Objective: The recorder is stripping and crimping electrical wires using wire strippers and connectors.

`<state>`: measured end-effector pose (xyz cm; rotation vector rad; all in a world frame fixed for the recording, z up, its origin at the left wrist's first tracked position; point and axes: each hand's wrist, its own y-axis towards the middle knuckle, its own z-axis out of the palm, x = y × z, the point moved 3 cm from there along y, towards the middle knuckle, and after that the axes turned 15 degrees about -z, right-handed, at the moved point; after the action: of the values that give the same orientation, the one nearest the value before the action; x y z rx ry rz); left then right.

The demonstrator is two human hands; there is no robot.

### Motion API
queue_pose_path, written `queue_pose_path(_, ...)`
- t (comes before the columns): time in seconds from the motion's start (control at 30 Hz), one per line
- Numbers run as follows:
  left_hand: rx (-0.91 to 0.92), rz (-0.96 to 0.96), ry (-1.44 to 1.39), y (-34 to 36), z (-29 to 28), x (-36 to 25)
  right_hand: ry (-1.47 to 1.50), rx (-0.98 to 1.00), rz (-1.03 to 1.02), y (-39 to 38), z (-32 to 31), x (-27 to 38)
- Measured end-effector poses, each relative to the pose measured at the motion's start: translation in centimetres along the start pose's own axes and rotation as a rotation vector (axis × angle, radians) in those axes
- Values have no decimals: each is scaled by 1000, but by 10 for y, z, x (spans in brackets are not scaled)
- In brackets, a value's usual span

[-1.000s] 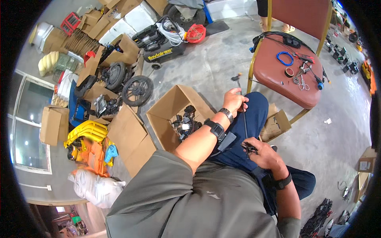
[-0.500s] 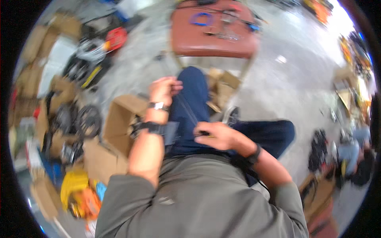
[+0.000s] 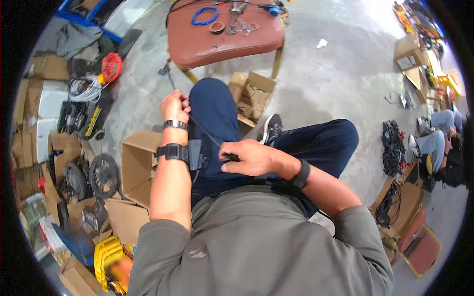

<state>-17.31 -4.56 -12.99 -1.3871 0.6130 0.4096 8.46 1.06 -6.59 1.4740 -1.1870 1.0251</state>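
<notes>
A thin dark cable [image 3: 207, 132] runs stretched between my two hands above my left thigh. My left hand [image 3: 176, 105] is closed around it beside my knee. Past that fist the cable goes on to a small dark connector [image 3: 164, 70] hanging near the chair's front leg. Nearer my lap, my right hand [image 3: 252, 157] grips a black piece [image 3: 229, 157] at the cable's near end; the fingers hide most of it, so its kind cannot be told. A grey flat piece [image 3: 195, 154] sits next to the strap on my left wrist.
A brown padded chair [image 3: 222, 47] ahead bears a blue wire coil [image 3: 193, 19], a tape roll [image 3: 212, 29] and wrenches [image 3: 236, 11]. Cardboard boxes stand beneath it [image 3: 262, 81] and at my left [image 3: 133, 172], near small wheels [image 3: 103, 175]. Another person [image 3: 434, 145] sits far right.
The view has shifted, so the chair and both hands sit further left in the picture. Both hands keep their hold, with the cable still stretched between them.
</notes>
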Motion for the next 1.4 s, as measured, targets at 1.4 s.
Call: queue_pose_path(1.4, -202, 238, 127, 48, -2, 4, -329, -78, -58, 13, 10, 35)
